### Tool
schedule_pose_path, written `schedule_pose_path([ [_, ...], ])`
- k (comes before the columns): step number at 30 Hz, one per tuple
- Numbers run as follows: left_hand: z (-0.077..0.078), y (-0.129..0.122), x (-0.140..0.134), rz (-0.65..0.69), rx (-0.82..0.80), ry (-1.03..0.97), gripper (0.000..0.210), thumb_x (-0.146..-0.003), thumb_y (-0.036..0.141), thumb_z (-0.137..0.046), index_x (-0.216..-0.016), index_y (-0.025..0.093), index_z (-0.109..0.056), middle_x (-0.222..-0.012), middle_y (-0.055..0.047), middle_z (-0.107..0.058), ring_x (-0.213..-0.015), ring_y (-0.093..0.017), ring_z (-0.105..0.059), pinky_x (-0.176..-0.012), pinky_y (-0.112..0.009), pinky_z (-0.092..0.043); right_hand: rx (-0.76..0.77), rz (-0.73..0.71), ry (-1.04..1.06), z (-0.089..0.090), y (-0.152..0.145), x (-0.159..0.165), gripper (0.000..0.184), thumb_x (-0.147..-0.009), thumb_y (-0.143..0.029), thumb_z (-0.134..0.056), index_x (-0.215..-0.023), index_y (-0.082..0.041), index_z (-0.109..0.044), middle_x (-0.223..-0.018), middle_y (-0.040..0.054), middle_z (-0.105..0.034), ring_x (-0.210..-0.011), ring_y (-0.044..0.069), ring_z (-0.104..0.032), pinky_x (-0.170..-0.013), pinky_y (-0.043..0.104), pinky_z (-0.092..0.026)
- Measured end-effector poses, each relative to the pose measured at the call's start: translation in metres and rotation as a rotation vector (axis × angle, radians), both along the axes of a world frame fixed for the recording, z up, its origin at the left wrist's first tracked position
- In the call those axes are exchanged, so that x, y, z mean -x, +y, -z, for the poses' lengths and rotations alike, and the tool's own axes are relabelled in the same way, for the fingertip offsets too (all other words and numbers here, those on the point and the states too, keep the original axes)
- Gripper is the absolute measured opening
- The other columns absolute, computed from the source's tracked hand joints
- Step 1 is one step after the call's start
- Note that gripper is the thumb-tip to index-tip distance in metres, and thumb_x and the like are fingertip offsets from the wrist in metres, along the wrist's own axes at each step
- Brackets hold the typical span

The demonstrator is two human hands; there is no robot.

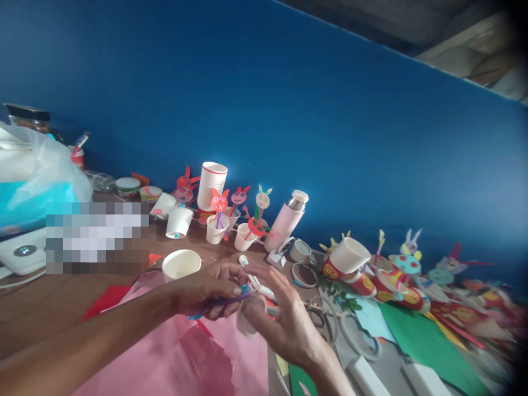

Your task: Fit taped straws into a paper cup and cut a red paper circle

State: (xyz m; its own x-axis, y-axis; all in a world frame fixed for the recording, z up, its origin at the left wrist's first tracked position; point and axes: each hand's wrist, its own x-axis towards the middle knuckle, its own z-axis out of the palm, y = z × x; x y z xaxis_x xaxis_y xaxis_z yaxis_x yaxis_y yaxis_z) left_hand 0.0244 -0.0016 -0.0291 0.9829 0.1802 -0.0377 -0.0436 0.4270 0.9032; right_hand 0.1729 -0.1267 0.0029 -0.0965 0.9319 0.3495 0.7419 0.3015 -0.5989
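Note:
My left hand [212, 289] is closed, pinching a purple strip [229, 299] that looks like a paper straw, with a small blue piece [246, 288] at its end. My right hand [284, 316] is close by on the right, fingers stretched out and thumb apart. Its fingertips come near the blue piece; whether they touch is unclear. Below the right thumb is a pale, blurred round object [246, 324], possibly a tape roll. Behind the left hand stands a white paper cup [181, 265]. Pink paper [173, 357] lies under both hands.
Small cups with paper animal heads [219, 200] stand at the back beside a stack of paper cups [212, 184] and a pink thermos [286, 220]. More decorated cups [363, 275], cables, green paper [424, 341] and white power bricks [367, 377] lie right. A plastic bag [61, 159] sits left.

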Motion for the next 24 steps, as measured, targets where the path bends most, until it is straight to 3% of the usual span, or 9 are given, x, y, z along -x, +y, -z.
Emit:
schedule_pose_path([
  [5, 0.003, 0.003, 0.002, 0.041, 0.017, 0.022, 0.039, -0.073, 0.027, -0.064, -0.107, 0.012, -0.051, -0.048, 0.003, -0.060, -0.028, -0.004, -0.040, -0.028, -0.011, -0.028, -0.168, -0.056, -0.115, -0.001, 0.002, -0.005, 0.024, -0.084, -0.014, -0.058, -0.106, -0.024, -0.059, -0.103, 0.0013, -0.065, -0.099, 0.017, -0.056, -0.088, 0.034, -0.039],
  [11, 0.008, 0.006, 0.002, 0.174, 0.102, 0.102, 0.024, -0.072, 0.018, -0.058, -0.095, 0.014, -0.054, -0.047, 0.002, -0.059, -0.027, -0.004, -0.037, -0.027, -0.011, -0.028, -0.198, -0.145, -0.209, 0.002, 0.004, -0.010, 0.027, -0.089, -0.018, -0.056, -0.114, -0.029, -0.056, -0.113, 0.0006, -0.063, -0.103, 0.017, -0.055, -0.086, 0.035, -0.040],
  [16, 0.013, 0.008, 0.001, 0.229, 0.133, 0.133, 0.019, -0.068, 0.021, -0.059, -0.085, 0.012, -0.058, -0.045, 0.001, -0.059, -0.025, -0.005, -0.037, -0.025, -0.012, -0.029, -0.253, -0.174, -0.274, 0.002, 0.001, -0.007, 0.024, -0.091, -0.014, -0.050, -0.110, -0.027, -0.057, -0.114, 0.0003, -0.062, -0.099, 0.015, -0.057, -0.082, 0.032, -0.041],
  [24, 0.007, 0.007, 0.001, 0.156, 0.012, 0.109, 0.028, -0.076, 0.033, -0.061, -0.097, 0.016, -0.052, -0.051, 0.000, -0.063, -0.031, -0.009, -0.049, -0.029, -0.013, -0.033, -0.241, -0.155, -0.343, 0.002, 0.000, -0.005, 0.019, -0.090, -0.012, -0.048, -0.103, -0.022, -0.058, -0.101, 0.0021, -0.066, -0.090, 0.017, -0.059, -0.080, 0.033, -0.042],
])
